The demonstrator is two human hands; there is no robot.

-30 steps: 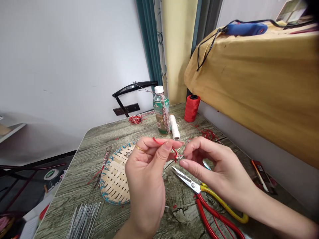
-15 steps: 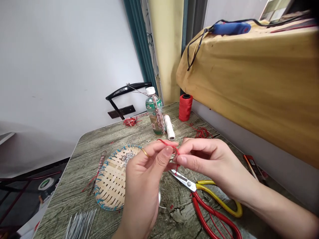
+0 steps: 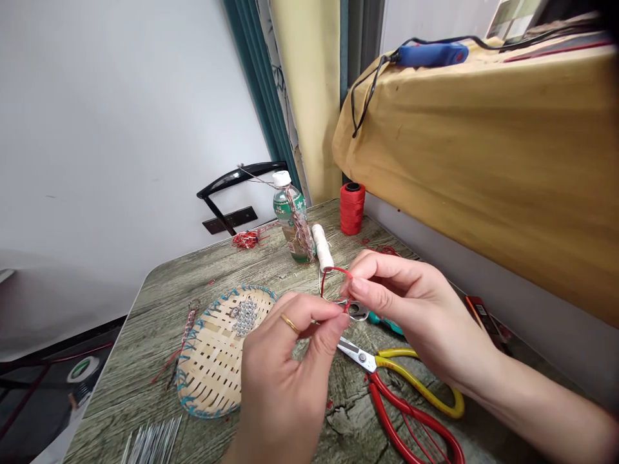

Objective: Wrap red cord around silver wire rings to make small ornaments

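A thin red cord point(image 3: 334, 269) arches between my two hands above the table. My left hand point(image 3: 294, 361), with a gold ring on one finger, pinches the cord's lower part between thumb and forefinger. Just above it, my right hand point(image 3: 401, 296) grips the cord near a bend with thumb and forefinger. Beneath the hands lie scissors point(image 3: 362, 358) with one yellow and one red handle, their blade tips hidden behind my left hand. A woven bamboo tray point(image 3: 213, 367) with blue-laced edging sits to the left, partly covered by my left hand, holding small silvery pieces point(image 3: 245, 316).
A bottle point(image 3: 293, 219) with twisted cords on it stands behind the hands, beside a white thread spool point(image 3: 322, 247) and a red thread spool point(image 3: 352, 209). Thin metal rods point(image 3: 153, 441) lie front left. A yellow cloth-covered surface point(image 3: 459, 142) rises on the right.
My left hand has dropped lower and the hands have separated slightly. The red cord now forms a raised open arch between them. The view has shifted a little.
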